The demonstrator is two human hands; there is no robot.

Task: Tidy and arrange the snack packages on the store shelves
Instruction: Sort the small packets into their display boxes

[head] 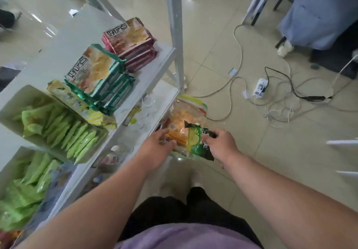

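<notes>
The green packet [197, 142], dark at its edges with a yellow-green lime picture on it, sits low beside the front edge of the shelf unit, above a pile of orange and yellow snack bags [186, 117] that lies at the right end of the lowest visible shelf. The right hand [222, 144] grasps this packet, thumb and fingers curled over its upper right side. The left hand [157, 144] reaches in just beside it, fingers loosely spread and relaxed, their tips near or against the orange bags; whether they actually touch cannot be told.

On the shelf above [160, 63], near its right end, stands a stack of red packets [131, 43]. Just left of it is a stack of green-edged packets [102, 80] with a crisp picture on top. Against that stack's left side lies a yellow packet [77, 101], partly tucked under it. Farther left a white box [17, 97] holds a row of light green sachets [64, 130] standing on edge. Below it more light green sachets [29, 181] fill the shelf's left part.

A white upright post [177, 35] rises at the unit's right corner. On the tiled floor [222, 65] to the right lie a white power strip [260, 87] and tangled cables [280, 109].
</notes>
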